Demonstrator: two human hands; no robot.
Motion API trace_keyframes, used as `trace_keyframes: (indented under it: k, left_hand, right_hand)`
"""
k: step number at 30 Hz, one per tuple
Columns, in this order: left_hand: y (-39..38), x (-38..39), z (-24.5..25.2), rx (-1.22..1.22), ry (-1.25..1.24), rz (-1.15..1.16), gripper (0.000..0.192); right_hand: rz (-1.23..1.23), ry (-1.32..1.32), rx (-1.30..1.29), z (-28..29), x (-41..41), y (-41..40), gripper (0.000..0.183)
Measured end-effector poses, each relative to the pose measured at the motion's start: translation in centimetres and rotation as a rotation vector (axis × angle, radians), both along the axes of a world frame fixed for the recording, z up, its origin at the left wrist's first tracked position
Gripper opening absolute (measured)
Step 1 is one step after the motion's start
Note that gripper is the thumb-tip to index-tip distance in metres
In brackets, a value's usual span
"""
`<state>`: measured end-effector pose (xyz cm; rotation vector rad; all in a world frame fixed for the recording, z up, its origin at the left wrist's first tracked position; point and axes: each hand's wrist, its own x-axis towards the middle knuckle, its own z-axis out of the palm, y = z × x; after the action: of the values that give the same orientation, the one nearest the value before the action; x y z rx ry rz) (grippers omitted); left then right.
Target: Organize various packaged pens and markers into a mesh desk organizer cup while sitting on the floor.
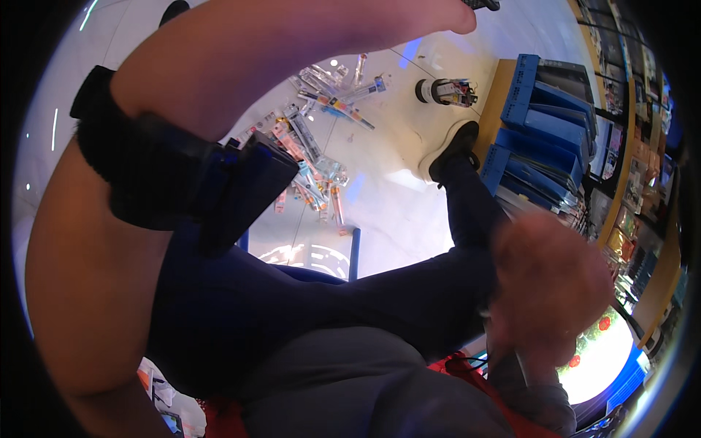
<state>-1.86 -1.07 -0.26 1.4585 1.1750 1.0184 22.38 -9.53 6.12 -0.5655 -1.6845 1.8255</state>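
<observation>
My left arm, with a black strap and a black box-shaped device [249, 189] on it, crosses the upper left. Only part of my left hand [463, 19] shows at the top edge, beside a dark object [484, 4] that is cut off; its grip is hidden. My right hand [550, 284] is raised at the right, close to the camera and blurred; its fingers look curled, and whether it holds anything cannot be told. On the tiled floor between my legs lies a loose pile of slim packaged items [315, 159], pens or refills by their look. A round black-and-white holder [430, 91] with packets lies near my right shoe.
Blue file boxes [520, 93] stand on a low wooden shelf at the right, by my right shoe [457, 145]. Display shelving [630, 180] with packed goods rises behind them. A blue post or leg [355, 254] stands between my thighs. A bright round panel [599, 356] glows at the lower right.
</observation>
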Motion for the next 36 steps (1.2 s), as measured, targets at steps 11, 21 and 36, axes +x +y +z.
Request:
trace_keyframes:
  k: [11,21,36]
  left_hand:
    - [0.9,-3.1,0.0,-0.065,-0.118,-0.109,0.055]
    - [1.1,-5.8,1.3,-0.134,-0.133,-0.236,0.056]
    - [-0.4,-3.3,1.1,-0.088,-0.024,-0.148,0.057]
  right_hand:
    - [0.246,-1.31,0.037,-29.8,-2.0,7.8,0.025]
    - [-0.112,-1.554,0.305,-42.7,-0.8,4.6,0.034]
    - [-0.038,-1.315,0.271,-43.4,0.7,1.3,0.026]
